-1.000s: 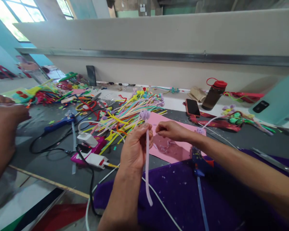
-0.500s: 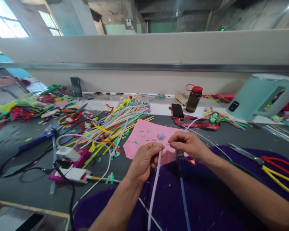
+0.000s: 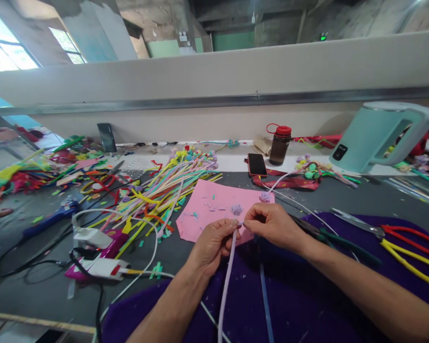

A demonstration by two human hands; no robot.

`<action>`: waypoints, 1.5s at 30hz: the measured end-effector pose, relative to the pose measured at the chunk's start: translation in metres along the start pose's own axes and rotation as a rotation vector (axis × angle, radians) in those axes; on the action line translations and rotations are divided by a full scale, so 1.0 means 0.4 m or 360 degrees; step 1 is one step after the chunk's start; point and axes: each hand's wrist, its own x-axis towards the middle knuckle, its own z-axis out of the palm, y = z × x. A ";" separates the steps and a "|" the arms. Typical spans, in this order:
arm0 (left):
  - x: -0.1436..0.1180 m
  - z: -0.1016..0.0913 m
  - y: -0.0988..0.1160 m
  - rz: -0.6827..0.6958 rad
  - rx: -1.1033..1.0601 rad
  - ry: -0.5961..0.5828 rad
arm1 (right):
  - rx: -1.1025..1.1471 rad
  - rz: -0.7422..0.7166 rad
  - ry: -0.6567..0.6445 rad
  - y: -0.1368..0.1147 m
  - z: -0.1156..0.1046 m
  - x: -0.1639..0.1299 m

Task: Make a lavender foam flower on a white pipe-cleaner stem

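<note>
At the dark counter [image 3: 35, 300], your left fingers [image 3: 224, 226] pinch the lilac stem [image 3: 226, 286], which hangs below them, apparently to steady it while your right fingers [image 3: 253, 218], just beside, pinch what looks like a small lilac strip [image 3: 240, 224].

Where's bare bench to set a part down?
Mostly bare: grey tabletop between kettle and scissors; front-left patch between power strip and table edge. Crowded: stem pile, pink sheet by the right hand.

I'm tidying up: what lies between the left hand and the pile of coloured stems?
In the head view, the pink sheet lies between the left hand and the pile of coloured stems, with lilac and green scraps on it.
</note>
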 end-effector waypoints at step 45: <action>-0.011 0.014 0.001 -0.0128 -0.0384 -0.0050 | -0.0040 -0.0525 0.0143 0.006 0.007 -0.015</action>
